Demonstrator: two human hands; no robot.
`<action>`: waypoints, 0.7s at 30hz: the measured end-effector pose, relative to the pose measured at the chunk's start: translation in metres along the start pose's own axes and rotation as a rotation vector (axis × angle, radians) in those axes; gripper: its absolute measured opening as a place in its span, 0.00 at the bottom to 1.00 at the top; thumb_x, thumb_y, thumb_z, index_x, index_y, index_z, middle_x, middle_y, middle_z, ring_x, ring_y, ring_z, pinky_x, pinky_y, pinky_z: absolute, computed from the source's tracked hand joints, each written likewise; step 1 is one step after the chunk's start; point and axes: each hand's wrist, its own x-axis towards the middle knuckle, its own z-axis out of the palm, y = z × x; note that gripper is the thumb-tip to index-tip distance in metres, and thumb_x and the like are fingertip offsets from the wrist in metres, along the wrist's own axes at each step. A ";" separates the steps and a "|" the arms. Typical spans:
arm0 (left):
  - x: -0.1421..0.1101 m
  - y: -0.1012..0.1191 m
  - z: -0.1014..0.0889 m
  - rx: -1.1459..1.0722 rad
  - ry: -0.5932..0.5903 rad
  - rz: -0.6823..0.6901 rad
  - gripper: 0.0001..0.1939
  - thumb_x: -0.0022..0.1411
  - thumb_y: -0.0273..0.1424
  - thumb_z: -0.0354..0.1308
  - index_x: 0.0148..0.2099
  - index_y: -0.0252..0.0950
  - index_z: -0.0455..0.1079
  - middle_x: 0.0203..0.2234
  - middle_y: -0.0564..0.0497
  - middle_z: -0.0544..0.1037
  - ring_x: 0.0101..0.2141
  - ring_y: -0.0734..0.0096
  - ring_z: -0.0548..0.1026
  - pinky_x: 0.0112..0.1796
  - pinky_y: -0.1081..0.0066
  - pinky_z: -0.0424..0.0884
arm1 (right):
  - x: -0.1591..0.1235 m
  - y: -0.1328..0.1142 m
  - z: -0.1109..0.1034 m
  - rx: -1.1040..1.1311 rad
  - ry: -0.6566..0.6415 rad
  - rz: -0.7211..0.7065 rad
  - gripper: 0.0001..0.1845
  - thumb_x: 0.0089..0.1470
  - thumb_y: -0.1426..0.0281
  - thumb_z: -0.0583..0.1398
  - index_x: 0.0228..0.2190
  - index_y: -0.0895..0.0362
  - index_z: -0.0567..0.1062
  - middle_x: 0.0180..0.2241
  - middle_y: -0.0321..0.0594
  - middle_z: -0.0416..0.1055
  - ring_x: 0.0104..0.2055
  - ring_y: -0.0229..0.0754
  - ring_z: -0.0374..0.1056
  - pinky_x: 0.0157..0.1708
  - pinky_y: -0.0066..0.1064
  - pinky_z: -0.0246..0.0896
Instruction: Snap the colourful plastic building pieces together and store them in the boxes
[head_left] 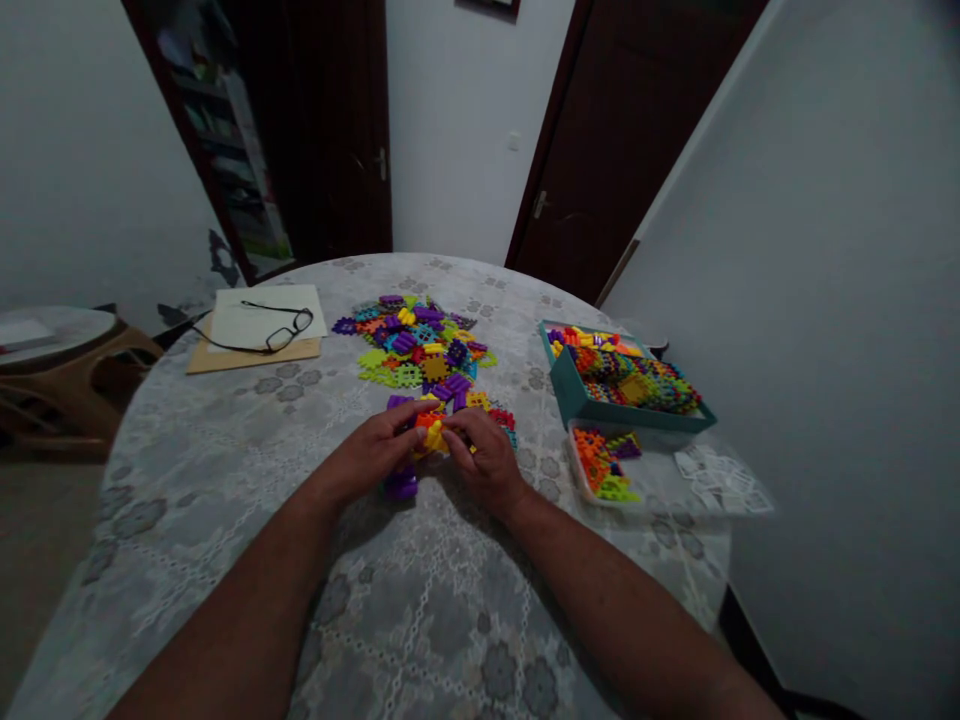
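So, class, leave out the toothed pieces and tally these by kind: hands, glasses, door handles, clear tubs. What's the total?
Hands: 2 (left hand, right hand)
Glasses: 1 pair
Door handles: 2
Clear tub: 1
Total: 6, the glasses counted as one

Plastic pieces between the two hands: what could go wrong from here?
The left hand and right hand pinch small yellow and orange pieces, so one might slip. The purple pieces close by the left hand could get knocked. The pile just beyond mixes many colours, so a dropped piece might be hard to spot there.
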 end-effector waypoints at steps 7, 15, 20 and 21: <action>0.001 -0.009 0.003 -0.031 -0.029 0.077 0.29 0.59 0.42 0.75 0.62 0.46 0.81 0.55 0.43 0.85 0.53 0.49 0.83 0.53 0.53 0.79 | -0.001 -0.001 -0.001 -0.001 0.024 0.081 0.08 0.71 0.69 0.61 0.47 0.51 0.81 0.45 0.43 0.78 0.47 0.46 0.75 0.49 0.38 0.74; 0.004 -0.002 -0.003 -0.283 0.360 -0.003 0.29 0.59 0.31 0.68 0.63 0.37 0.77 0.30 0.53 0.78 0.27 0.70 0.74 0.27 0.73 0.69 | -0.003 0.004 -0.006 -0.172 -0.209 0.039 0.17 0.71 0.72 0.59 0.57 0.52 0.81 0.55 0.50 0.81 0.60 0.54 0.74 0.64 0.52 0.70; 0.006 -0.001 -0.004 -0.467 0.434 -0.071 0.34 0.58 0.30 0.69 0.66 0.35 0.70 0.32 0.54 0.76 0.27 0.71 0.75 0.25 0.73 0.69 | -0.003 -0.003 0.010 -0.346 -0.447 -0.030 0.21 0.72 0.71 0.62 0.63 0.52 0.79 0.62 0.52 0.78 0.61 0.58 0.70 0.65 0.55 0.67; 0.006 0.000 -0.003 -0.478 0.432 -0.074 0.33 0.58 0.30 0.69 0.65 0.35 0.70 0.33 0.53 0.77 0.28 0.71 0.76 0.25 0.73 0.70 | -0.003 -0.004 0.013 -0.372 -0.468 -0.026 0.20 0.72 0.71 0.63 0.61 0.52 0.80 0.61 0.52 0.78 0.60 0.58 0.70 0.64 0.55 0.67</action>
